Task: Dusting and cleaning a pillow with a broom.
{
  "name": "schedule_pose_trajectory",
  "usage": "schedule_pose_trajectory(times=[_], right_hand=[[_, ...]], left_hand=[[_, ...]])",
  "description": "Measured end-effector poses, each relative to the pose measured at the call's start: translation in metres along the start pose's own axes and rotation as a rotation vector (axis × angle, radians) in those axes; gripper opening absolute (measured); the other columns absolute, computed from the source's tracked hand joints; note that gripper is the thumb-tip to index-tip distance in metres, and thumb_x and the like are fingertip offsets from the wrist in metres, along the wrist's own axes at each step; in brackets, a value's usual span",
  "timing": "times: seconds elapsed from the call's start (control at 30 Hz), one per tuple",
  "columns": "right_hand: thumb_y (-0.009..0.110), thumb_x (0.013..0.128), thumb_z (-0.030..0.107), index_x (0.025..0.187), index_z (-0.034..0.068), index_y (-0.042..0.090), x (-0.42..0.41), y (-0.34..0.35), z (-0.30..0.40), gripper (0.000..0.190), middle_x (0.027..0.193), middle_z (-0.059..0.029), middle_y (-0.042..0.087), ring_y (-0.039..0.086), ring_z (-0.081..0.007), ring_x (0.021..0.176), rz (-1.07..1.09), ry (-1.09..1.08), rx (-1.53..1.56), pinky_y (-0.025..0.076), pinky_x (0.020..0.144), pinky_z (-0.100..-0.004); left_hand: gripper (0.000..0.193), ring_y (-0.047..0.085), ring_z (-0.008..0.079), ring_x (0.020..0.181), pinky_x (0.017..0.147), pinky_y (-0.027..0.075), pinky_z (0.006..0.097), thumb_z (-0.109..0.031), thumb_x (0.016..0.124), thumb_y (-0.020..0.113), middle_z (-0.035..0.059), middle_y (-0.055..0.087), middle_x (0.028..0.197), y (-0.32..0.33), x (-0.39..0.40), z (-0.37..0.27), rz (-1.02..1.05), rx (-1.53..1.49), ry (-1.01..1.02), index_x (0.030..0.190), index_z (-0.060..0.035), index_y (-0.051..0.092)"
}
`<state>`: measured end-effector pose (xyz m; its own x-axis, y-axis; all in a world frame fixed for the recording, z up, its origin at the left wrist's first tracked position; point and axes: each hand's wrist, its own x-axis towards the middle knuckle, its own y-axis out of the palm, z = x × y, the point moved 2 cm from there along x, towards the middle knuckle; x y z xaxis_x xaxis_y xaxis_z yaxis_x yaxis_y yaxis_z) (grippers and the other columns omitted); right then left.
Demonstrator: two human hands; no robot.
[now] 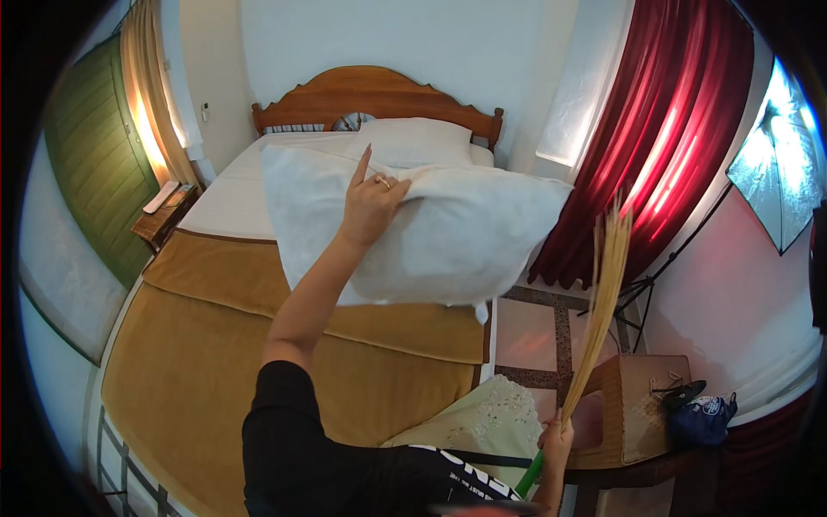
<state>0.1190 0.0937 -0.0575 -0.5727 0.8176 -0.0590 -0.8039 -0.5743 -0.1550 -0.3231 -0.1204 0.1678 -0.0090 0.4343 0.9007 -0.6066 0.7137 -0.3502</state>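
Observation:
My left hand (pixel 375 203) grips the upper edge of a white pillow (pixel 465 239), with the index finger pointing up. The pillow hangs tilted above the bed and hides part of the mattress behind it. Low on the right, my right hand (pixel 555 443) is closed around a bundled-stick broom (pixel 601 310). Its bristles point upward, and part of a green handle (pixel 531 475) shows below the hand. Behind the raised pillow, another white pillow (pixel 420 139) lies near the wooden headboard (pixel 375 90). A brown blanket (pixel 245 362) covers the nearer part of the bed, over a white sheet (pixel 226 200).
A wooden bedside table (pixel 158 223) stands left of the bed. On the right are a red curtain (pixel 672 129), a softbox light (pixel 775 155) on a tripod (pixel 646 284), and a woven-topped wooden piece (pixel 646 413) holding a blue bag (pixel 701 420).

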Motion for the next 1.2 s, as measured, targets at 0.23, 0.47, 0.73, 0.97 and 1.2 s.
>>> schedule_pose_trajectory(times=[0.23, 0.47, 0.73, 0.97, 1.2], right_hand=[[0.047, 0.1, 0.029, 0.091, 0.003, 0.052, 0.008, 0.013, -0.004, 0.028, 0.053, 0.0055, 0.039, 0.036, -0.0025, 0.043, 0.036, -0.086, 0.134, 0.027, 0.04, -0.0212], [0.051, 0.099, 0.02, 0.114, 0.002, 0.053, -0.017, 0.031, 0.011, 0.024, 0.061, 0.0028, 0.047, 0.043, -0.0031, 0.05, 0.148, -0.086, -0.149, 0.035, 0.045, -0.0201], [0.054, 0.096, 0.021, 0.129, 0.001, 0.045, -0.073, 0.031, -0.012, 0.04, 0.064, -0.0153, 0.06, 0.062, -0.0254, 0.057, 0.342, 0.022, -0.52, 0.047, 0.053, -0.0375], [0.045, 0.1, 0.026, 0.108, 0.001, 0.049, -0.025, -0.001, -0.016, 0.026, 0.068, -0.0226, 0.058, 0.061, -0.0416, 0.062, -0.006, 0.069, -0.721, 0.046, 0.056, -0.0456], [0.047, 0.099, 0.03, 0.105, 0.002, 0.05, -0.068, 0.043, -0.007, 0.029, 0.071, -0.0243, 0.06, 0.06, -0.0456, 0.067, 0.141, -0.147, -0.804, 0.044, 0.058, -0.0494]], left_hand=[[0.039, 0.061, 0.0207, 0.106, 0.113, 0.023, 0.0551, -0.035, 0.084, 0.067, 0.0078, 0.068, 0.107, -0.056, -0.057, -0.056, 0.276, -0.27, -0.077, 0.115, -0.0104, 0.066], [0.068, 0.02, 0.0322, 0.143, 0.112, 0.016, 0.0572, -0.045, 0.093, 0.048, 0.0151, 0.022, 0.155, -0.006, -0.239, -0.163, 0.789, -0.161, -0.351, 0.148, -0.0108, 0.03], [0.063, 0.021, 0.034, 0.142, 0.112, 0.012, 0.0577, -0.035, 0.094, 0.045, 0.0168, 0.021, 0.155, -0.012, -0.238, -0.179, 0.738, -0.288, -0.345, 0.147, -0.0056, 0.029], [0.062, 0.022, 0.0338, 0.142, 0.111, 0.013, 0.0587, -0.035, 0.093, 0.046, 0.0175, 0.022, 0.155, -0.016, -0.24, -0.181, 0.719, -0.305, -0.341, 0.147, -0.0067, 0.031], [0.064, 0.022, 0.0338, 0.142, 0.111, 0.014, 0.0596, -0.036, 0.091, 0.05, 0.0171, 0.023, 0.154, -0.011, -0.242, -0.181, 0.71, -0.333, -0.348, 0.145, -0.0065, 0.033]])
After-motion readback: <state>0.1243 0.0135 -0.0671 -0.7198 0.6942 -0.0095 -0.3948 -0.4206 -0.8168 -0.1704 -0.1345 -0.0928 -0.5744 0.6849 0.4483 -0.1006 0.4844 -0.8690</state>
